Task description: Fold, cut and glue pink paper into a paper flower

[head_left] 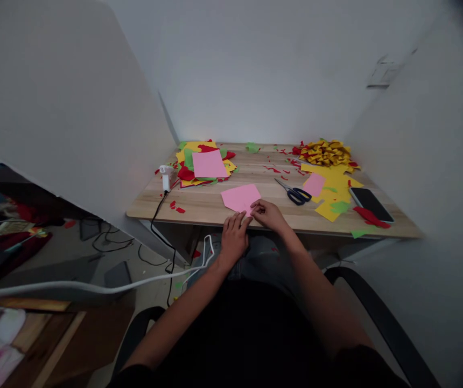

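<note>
A pink sheet of paper [239, 197] lies at the table's front edge, its near side narrowing to a point between my hands. My left hand [234, 236] has its bent fingers closed at this near tip, the thumb hidden. From the right, my right hand [269, 215] pinches the same sheet near its lower right edge between thumb and fingers. Dark-handled scissors [294, 193] lie to the right of the sheet, blades pointing away to the left. A smaller pink piece of paper [314, 185] rests beyond them on yellow paper [334, 186].
At the back left is a pile of coloured paper topped by a pink square [209, 164]. Crumpled yellow paper [326, 153] is heaped back right. A phone [371, 204] lies at the right; a white charger [166, 179] with a black cable stands left. Red scraps are scattered about.
</note>
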`<action>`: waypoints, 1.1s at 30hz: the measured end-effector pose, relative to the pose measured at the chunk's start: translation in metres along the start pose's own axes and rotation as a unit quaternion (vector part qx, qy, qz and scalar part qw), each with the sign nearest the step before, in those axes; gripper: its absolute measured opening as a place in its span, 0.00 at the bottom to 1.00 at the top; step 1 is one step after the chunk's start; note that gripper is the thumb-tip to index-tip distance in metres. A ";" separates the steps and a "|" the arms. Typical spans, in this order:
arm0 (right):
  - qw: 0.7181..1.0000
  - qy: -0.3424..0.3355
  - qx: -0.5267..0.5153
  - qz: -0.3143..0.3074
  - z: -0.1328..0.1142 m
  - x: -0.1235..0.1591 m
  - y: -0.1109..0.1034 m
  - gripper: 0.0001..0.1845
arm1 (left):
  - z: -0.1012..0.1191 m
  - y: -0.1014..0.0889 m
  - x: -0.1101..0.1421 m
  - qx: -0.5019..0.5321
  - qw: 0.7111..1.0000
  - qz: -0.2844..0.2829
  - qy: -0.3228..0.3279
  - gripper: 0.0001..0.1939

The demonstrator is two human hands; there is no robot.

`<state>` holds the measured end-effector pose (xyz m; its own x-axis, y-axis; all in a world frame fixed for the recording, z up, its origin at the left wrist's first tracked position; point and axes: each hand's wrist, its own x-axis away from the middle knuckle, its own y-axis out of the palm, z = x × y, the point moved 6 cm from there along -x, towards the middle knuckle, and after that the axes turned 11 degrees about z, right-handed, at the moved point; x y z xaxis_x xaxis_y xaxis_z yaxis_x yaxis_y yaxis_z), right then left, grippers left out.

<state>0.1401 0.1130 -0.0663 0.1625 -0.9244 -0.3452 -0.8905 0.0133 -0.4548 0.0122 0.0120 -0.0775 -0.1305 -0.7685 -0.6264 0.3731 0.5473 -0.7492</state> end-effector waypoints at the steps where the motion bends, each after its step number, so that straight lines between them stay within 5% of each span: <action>1: 1.000 0.002 0.009 0.002 0.001 -0.001 0.000 0.08 | 0.000 0.000 0.000 0.000 1.000 0.000 0.001 0.31; 12: 0.988 0.049 0.118 0.083 0.027 -0.033 -0.012 0.13 | 0.000 -0.003 -0.001 -0.001 1.000 0.000 0.005 0.30; 20: 0.981 -0.032 0.127 0.145 0.015 -0.034 -0.032 0.11 | 0.006 -0.008 -0.006 -0.011 1.000 -0.003 -0.009 0.23; 26: 0.977 -0.104 0.152 0.103 0.002 -0.016 -0.035 0.30 | -0.003 -0.020 -0.035 -0.021 0.999 -0.030 -0.024 0.15; 33: 0.960 -0.113 0.254 0.046 -0.018 0.024 -0.029 0.23 | -0.039 -0.018 -0.080 -0.033 0.997 -0.058 -0.045 0.11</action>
<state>0.1624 0.0835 -0.0461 0.2324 -0.8052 -0.5456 -0.5933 0.3272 -0.7355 -0.0201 0.0768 -0.0219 -0.0852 -0.8534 -0.5142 0.2980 0.4707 -0.8305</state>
